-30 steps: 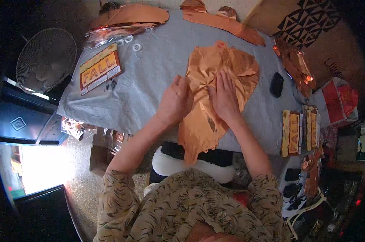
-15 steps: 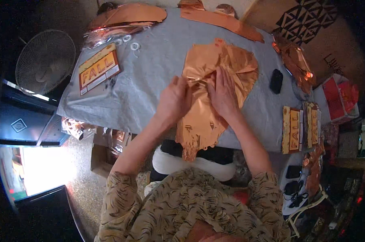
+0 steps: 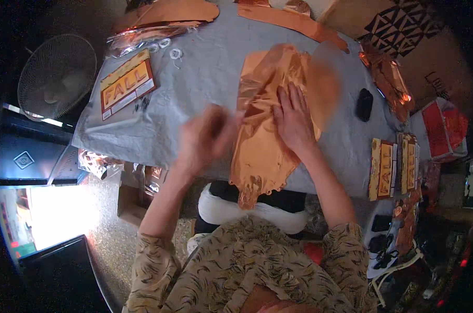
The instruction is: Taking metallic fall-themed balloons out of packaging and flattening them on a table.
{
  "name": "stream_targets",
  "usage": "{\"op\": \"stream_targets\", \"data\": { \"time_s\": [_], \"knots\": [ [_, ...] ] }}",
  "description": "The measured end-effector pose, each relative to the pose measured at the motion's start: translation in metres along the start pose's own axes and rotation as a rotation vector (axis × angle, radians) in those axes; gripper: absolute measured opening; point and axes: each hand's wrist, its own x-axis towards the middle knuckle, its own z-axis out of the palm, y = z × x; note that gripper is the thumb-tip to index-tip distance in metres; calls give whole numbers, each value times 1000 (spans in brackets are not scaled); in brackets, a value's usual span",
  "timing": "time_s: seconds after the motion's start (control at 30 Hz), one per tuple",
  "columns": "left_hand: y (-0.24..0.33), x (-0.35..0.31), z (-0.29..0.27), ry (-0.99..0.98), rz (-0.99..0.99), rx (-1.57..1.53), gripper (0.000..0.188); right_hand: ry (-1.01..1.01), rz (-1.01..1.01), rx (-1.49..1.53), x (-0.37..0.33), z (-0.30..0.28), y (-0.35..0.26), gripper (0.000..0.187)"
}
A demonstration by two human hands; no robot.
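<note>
A flat, deflated copper-coloured foil balloon [image 3: 260, 161] lies creased on the grey-covered table, its narrow end hanging over the near edge. My right hand [image 3: 295, 120] rests flat on its middle, fingers stretched out. At the balloon's left edge, my left hand [image 3: 208, 136] is smeared by motion. Its fingers look curled, but whether they pinch the foil cannot be made out. Folds run across the foil between the two hands, and its right side is blurred as it moves.
Printed header cards [image 3: 126, 86] lie at the table's left, with white ribbon rings [image 3: 176, 53] behind. More copper foil pieces [image 3: 294, 23] line the far edge. On the right are a black oblong object [image 3: 364, 104] and further cards [image 3: 382, 169]. A fan [image 3: 58, 78] stands left.
My left hand has moved left and toward me. The balloon's upper part has folded inward and narrowed, its right side shifting. My right hand stays flat on the foil.
</note>
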Motion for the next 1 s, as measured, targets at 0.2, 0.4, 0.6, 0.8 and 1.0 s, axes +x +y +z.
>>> {"op": "stream_targets", "data": {
  "time_s": [0.2, 0.4, 0.6, 0.8, 1.0],
  "knots": [
    [-1, 34, 71, -364, 701, 173, 23, 14, -28, 37, -3, -3, 9, 57],
    [-11, 50, 68, -226, 519, 871, 33, -42, 37, -2, 2, 1, 4, 55],
    [-9, 68, 16, -261, 124, 1093, 29, -17, 42, -36, -1, 6, 13, 54],
    [-33, 73, 9, -152, 197, 939, 16, -4, 10, -20, -1, 4, 12, 54],
    [-77, 129, 40, -245, 65, 347, 24, 34, -37, -1, -1, 6, 11, 53]
  ]
}}
